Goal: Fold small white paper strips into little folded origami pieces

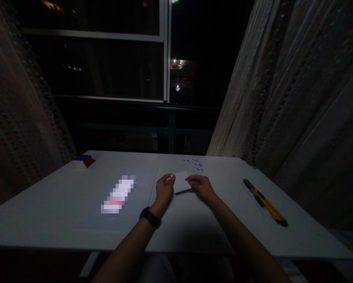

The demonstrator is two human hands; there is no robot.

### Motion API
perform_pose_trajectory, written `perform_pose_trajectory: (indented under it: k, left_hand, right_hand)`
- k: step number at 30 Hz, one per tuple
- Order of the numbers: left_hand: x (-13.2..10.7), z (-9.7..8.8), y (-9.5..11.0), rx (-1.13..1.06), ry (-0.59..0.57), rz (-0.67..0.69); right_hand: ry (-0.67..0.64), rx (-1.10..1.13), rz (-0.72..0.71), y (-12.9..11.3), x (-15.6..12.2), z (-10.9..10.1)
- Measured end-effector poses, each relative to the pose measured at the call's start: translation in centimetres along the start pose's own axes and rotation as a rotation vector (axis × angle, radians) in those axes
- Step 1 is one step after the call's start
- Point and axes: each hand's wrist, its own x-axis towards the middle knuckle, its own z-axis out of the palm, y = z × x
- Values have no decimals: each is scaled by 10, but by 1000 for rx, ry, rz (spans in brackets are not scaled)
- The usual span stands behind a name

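Observation:
A small white square of paper (181, 182) is held up above the table between both hands. My left hand (164, 190), with a black watch on its wrist, pinches the paper's left edge. The right edge is gripped between the thumb and fingers of my right hand (202, 187). Whether the square is a single sheet or several layers I cannot tell. Just beyond my hands, several small dark-blue pieces or marks (197, 164) lie on the table; they are too small to name.
The white table (40, 212) carries a yellow-and-black utility knife (266, 204) at right, a large pale sheet (145, 184) with a blurred-out bright device at left, and a blue, red and white block (84, 161) at the far left. Curtains (238, 98) and a dark window stand behind.

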Motion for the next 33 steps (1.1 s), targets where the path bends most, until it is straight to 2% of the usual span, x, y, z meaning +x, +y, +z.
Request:
perform_pose_trajectory:
  k: [6,8,14,19,26,33]
  left_hand:
    - [0,-2,3,-29,-32,8]
    - [0,-2,3,-42,-37,13]
    - [-3,0,1,-106,-133,-83]
    - [-5,2,2,-203,-165,-109]
    - [-3,2,0,-196,-127,-62]
    - [-2,-2,2,-74,-6,24]
  right_hand:
    - [-184,-123,-75,-6,-5,-2]
    - [-204,-115,-79,-5,-6,-2]
    - [-121,-112,-114,-5,-3,0]
    - [-89,-7,-66,-12,-4,1]
    - [-80,61,-31,-8,-3,2]
    - [-27,43,-37,-8,-1,-1]
